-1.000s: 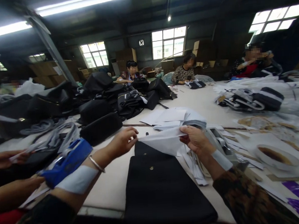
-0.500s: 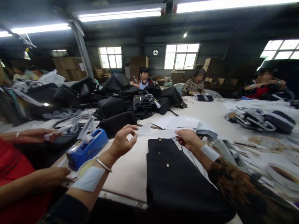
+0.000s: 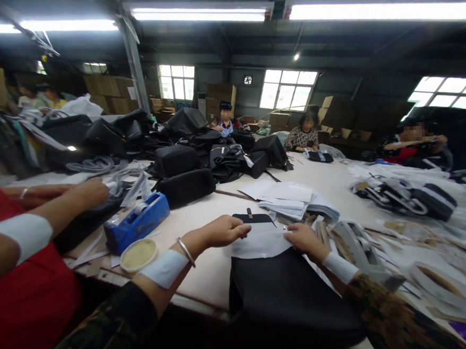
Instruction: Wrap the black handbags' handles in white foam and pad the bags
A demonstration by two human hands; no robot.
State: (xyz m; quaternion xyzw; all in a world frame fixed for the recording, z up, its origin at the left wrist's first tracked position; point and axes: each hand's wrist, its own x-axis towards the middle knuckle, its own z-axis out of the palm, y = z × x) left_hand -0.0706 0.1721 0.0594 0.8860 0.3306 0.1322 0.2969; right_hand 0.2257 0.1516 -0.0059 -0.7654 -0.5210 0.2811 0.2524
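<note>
At my far left there is a co-worker in a red garment point(image 3: 26, 295), and one hand of this person point(image 3: 93, 194) is bent near some grey straps. Beside stands a blue tape dispenser point(image 3: 136, 224), of scuffed hard body, with a pale roll inside. Just before it lies a shallow round dish point(image 3: 138, 255) with something yellowish in it; I cannot tell what. Behind, soft black bags point(image 3: 178, 161) lie in a heap on the pale surface point(image 3: 208, 277).

My left hand point(image 3: 226, 231) has thumb and fingers closed, pinching the left edge of a white sheet point(image 3: 259, 243), thin and smooth. The sheet lies across the far part of a smooth black bag point(image 3: 285, 298), and its long axis goes from side to side. The bag's long axis runs away from me, the end with a small metal clasp point(image 3: 249, 213) pointing to the far side. A stack of white papers point(image 3: 290, 198) is beyond. My right hand point(image 3: 304, 240) pinches the sheet's right edge. Further right are a grey tape dispenser point(image 3: 360, 250) and a wide ring-shaped roll point(image 3: 444, 284), lying flat.
</note>
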